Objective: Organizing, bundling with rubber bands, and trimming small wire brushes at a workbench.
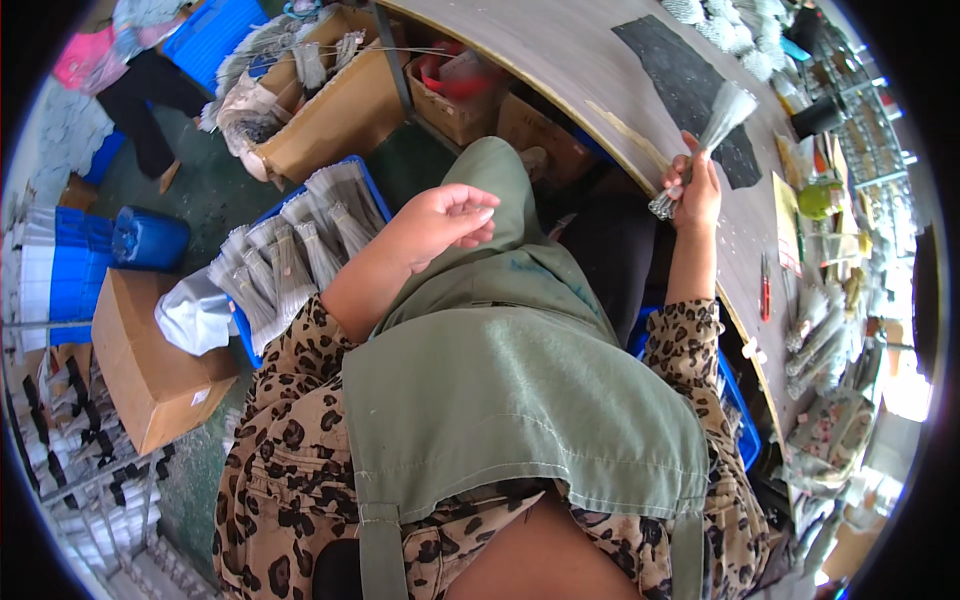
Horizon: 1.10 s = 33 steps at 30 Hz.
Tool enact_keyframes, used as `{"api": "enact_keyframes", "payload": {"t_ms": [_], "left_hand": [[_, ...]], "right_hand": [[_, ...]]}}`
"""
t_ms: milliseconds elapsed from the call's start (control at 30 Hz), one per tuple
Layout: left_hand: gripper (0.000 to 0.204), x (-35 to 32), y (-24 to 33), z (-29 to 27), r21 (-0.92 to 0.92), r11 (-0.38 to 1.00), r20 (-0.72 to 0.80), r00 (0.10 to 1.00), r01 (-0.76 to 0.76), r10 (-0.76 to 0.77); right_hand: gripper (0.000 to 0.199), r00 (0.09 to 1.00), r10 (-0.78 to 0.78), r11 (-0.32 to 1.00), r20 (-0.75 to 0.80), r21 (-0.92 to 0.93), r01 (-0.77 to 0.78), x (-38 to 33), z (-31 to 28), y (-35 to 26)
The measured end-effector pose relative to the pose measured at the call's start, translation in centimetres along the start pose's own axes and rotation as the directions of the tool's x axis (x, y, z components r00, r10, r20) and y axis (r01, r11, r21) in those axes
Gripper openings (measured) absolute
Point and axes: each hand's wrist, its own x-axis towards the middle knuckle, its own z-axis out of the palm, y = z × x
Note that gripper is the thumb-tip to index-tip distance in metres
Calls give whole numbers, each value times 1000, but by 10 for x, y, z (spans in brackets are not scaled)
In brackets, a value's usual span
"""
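My right hand (697,190) is closed around a bundle of thin grey wires (728,112) at the table's edge. The bundle is narrow in my grip and fans out above it; its short lower end pokes out below my fingers. My left hand (447,224) hovers over my apron-covered lap, its fingers loosely bent and holding nothing that shows. Beside my left forearm stands a blue crate (376,186) packed with similar tied grey bundles (290,250).
The grey table (560,60) curves along my right, with a black mat (680,90), a red pen-like tool (766,290) and piled wire bundles (822,335). Cardboard boxes (150,370) and a blue bin (150,237) stand at left. Another person (140,95) is at far left.
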Motion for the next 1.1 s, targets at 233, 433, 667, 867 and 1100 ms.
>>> {"api": "enact_keyframes", "payload": {"t_ms": [233, 433, 667, 867, 1100], "left_hand": [[29, 29, 15, 39, -85, 989, -47, 992, -122, 118], [31, 68, 61, 57, -462, 886, 488, 824, -36, 288], [21, 78, 47, 72, -467, 884, 126, 988, -24, 93], [19, 93, 50, 79, -351, 936, 133, 991, 21, 28], [14, 104, 44, 94, -334, 941, 223, 974, 50, 28]], "right_hand": [[42, 921, 255, 960, 293, 33, -277, -71, 82, -10], [29, 790, 305, 842, 531, 238, -485, -109, 119, -14], [24, 850, 315, 897, 422, -425, -122, -97, 86, -11], [15, 976, 115, 947, 183, -316, -52, -68, 65, -32], [12, 993, 2, 979, 119, -201, 23, -57, 62, -24]]}}
